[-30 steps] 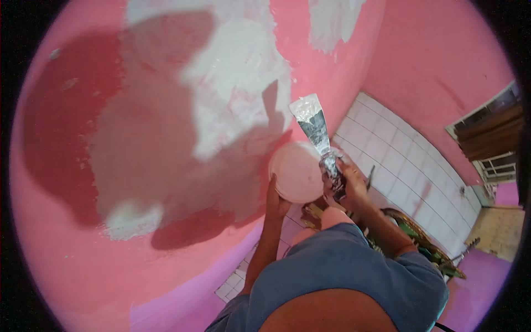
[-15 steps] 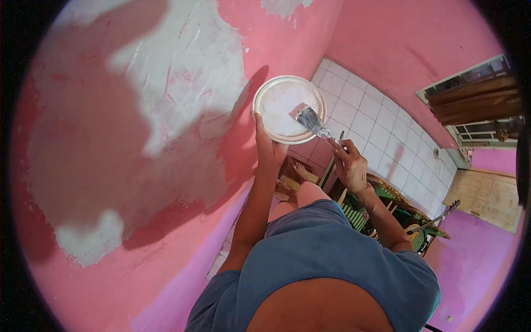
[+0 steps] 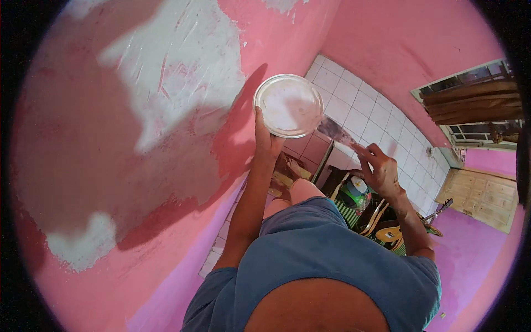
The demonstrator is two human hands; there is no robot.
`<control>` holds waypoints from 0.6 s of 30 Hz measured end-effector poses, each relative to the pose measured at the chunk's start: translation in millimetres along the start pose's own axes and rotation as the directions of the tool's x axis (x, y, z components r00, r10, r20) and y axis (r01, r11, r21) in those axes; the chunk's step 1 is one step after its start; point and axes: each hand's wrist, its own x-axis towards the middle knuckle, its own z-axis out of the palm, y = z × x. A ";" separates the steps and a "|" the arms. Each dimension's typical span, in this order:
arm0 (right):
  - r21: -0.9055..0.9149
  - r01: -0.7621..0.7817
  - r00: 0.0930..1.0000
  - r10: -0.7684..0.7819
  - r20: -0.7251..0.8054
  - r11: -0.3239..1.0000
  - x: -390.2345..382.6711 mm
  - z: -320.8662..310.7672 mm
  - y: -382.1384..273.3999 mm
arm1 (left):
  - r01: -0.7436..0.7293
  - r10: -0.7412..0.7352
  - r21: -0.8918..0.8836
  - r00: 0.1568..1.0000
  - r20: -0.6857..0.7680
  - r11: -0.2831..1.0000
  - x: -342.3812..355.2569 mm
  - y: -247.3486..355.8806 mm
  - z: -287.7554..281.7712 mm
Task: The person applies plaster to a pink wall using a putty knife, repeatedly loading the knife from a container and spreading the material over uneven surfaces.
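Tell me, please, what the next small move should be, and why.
Probably draw the scraper across the lid to gather white paste: the right hand has the blade by the lid's edge, the left hand holds the lid, and paste lies on it.

Round pale lid (image 3: 294, 134), white paste (image 3: 275, 108) on top, blurred scraper (image 3: 335, 131) just beside

You can read no words, labels, brands, numbers or signs in this view. A small pale patch on the guitar (image 3: 387, 236) is too tiny for you to make out as lettering, and the scraper (image 3: 335, 131) in your right hand (image 3: 381, 172) is too blurred to read.
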 end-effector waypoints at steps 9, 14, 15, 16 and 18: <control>-0.015 0.051 0.998 -0.052 -0.034 0.999 5.6 40.7 -0.1 | 0.039 -0.026 -0.162 0.996 0.080 0.986 12.5 3.2 -3.6; 0.119 0.034 0.995 -0.023 -0.096 0.992 -0.7 4.8 14.6 | 0.022 -0.014 -0.099 0.997 0.075 0.995 12.0 -1.1 -6.4; 0.270 0.101 0.977 -0.045 -0.207 0.958 8.7 -0.4 11.9 | 0.017 -0.015 -0.056 0.999 0.028 0.998 8.1 1.4 -4.7; 0.406 -0.202 0.979 0.180 0.093 0.891 15.8 -20.8 5.9 | 0.013 -0.012 -0.054 1.000 0.025 0.998 5.8 2.8 -4.2; 0.566 -0.303 0.953 0.231 0.197 0.766 26.2 -24.7 14.8 | 0.008 -0.010 0.042 0.999 0.034 0.999 4.3 2.6 1.2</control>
